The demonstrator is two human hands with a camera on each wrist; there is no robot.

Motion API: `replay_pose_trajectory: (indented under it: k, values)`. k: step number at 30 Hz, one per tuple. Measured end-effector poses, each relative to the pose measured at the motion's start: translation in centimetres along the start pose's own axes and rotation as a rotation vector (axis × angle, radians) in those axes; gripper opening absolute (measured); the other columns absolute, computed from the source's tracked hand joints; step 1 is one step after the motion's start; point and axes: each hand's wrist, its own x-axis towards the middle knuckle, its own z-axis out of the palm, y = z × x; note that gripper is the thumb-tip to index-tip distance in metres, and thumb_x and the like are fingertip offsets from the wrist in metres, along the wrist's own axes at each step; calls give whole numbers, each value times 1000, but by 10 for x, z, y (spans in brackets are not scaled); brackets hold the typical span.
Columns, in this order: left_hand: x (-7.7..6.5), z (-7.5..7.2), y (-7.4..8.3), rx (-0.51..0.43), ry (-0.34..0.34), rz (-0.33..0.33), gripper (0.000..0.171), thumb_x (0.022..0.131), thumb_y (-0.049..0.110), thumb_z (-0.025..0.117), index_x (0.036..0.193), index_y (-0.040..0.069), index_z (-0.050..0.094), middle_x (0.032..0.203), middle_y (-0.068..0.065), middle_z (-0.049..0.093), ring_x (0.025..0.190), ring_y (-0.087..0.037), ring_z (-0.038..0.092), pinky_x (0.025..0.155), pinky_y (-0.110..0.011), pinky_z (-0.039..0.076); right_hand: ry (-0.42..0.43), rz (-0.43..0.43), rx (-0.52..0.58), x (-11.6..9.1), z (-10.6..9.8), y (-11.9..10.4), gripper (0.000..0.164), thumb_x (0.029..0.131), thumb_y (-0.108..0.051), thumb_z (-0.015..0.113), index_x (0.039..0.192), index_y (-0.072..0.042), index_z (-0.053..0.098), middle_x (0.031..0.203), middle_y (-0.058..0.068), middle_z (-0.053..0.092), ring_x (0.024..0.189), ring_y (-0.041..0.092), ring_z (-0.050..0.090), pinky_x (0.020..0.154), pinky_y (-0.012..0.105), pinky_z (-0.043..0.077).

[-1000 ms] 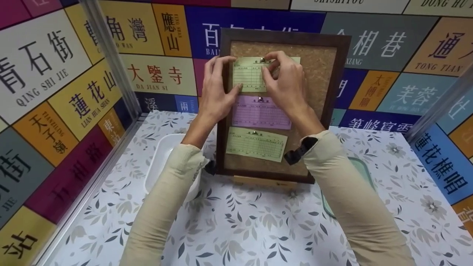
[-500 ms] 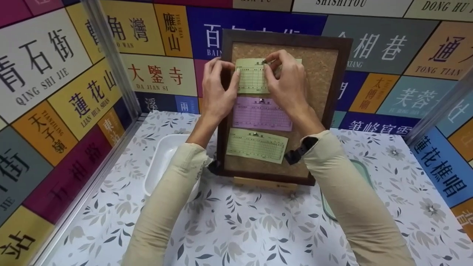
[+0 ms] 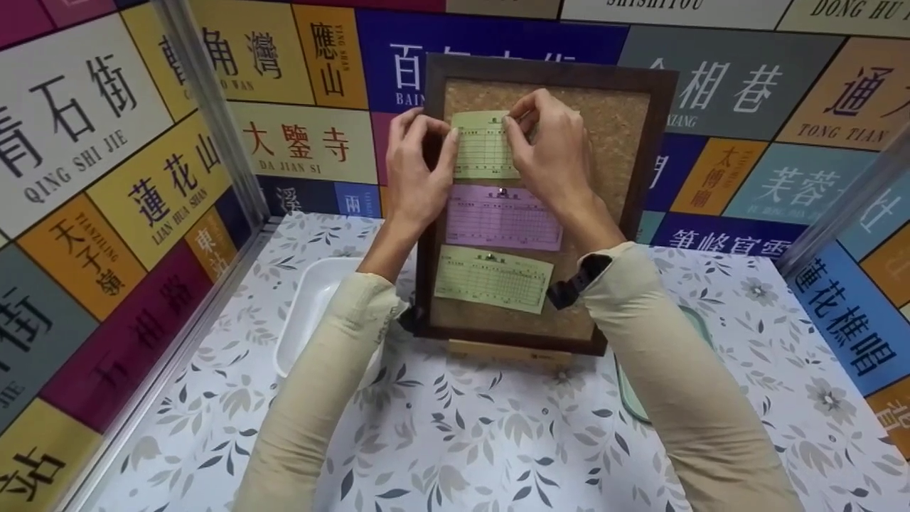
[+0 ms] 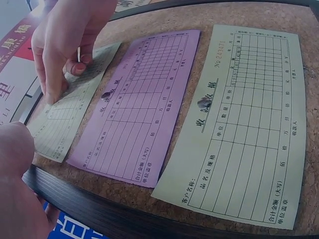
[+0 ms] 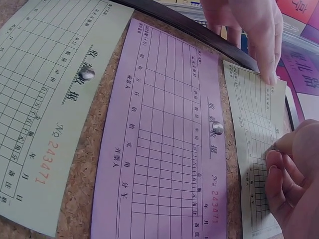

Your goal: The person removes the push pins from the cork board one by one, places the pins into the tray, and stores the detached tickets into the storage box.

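Right wrist view: my right hand (image 5: 298, 181) pinches a barely visible pin (image 5: 272, 147) on the top green slip (image 5: 250, 109), whose edge my left hand (image 5: 252, 27), grip unclear, apparently steadies.

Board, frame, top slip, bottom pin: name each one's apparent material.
Board: matte cork, flecked brown. Frame: perhaps wood, dark with a faint sheen; imitation possible. Top slip: thin matte paper, printed and bending. Bottom pin: likely polished metal, silvery and shiny.

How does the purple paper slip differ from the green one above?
The rectangular purple paper slip sits below the rectangular pale green one. Left hand and right hand are at the green, not the purple. Purple shows a silver pin plainly; on green, fingers cover that spot. Both have printed grids.
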Motion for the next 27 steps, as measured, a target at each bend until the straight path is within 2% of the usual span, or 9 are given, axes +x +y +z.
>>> replay_pose_trajectory:
  k: [13, 22, 27]
  values:
    - [0, 2, -3, -25, 28, 23, 18, 105, 23, 71, 107, 5, 75, 138, -16, 62, 148, -26, 49, 130, -25, 28, -72, -21, -17, -3, -1, 2, 14, 107, -26, 66, 111, -12, 70, 94, -1, 70, 80, 11, 61, 71, 25, 45]
    - [-1, 2, -4, -19, 33, 8, 20, 106, 26, 69, 107, 6, 75, 143, -15, 60, 148, -23, 48, 129, -26, 30, -114, -81, 45, -11, -7, 8, 15, 108, -25, 67, 111, -11, 69, 101, 1, 68, 84, 11, 60, 75, 25, 48]
    - [-2, 1, -3, 6, 34, -10, 17, 106, 26, 69, 106, 9, 74, 144, -12, 60, 147, -18, 49, 125, -20, 32, -90, -119, 111, -21, -18, 18, 15, 108, -23, 66, 110, -8, 69, 102, 3, 71, 80, 10, 62, 77, 26, 54]
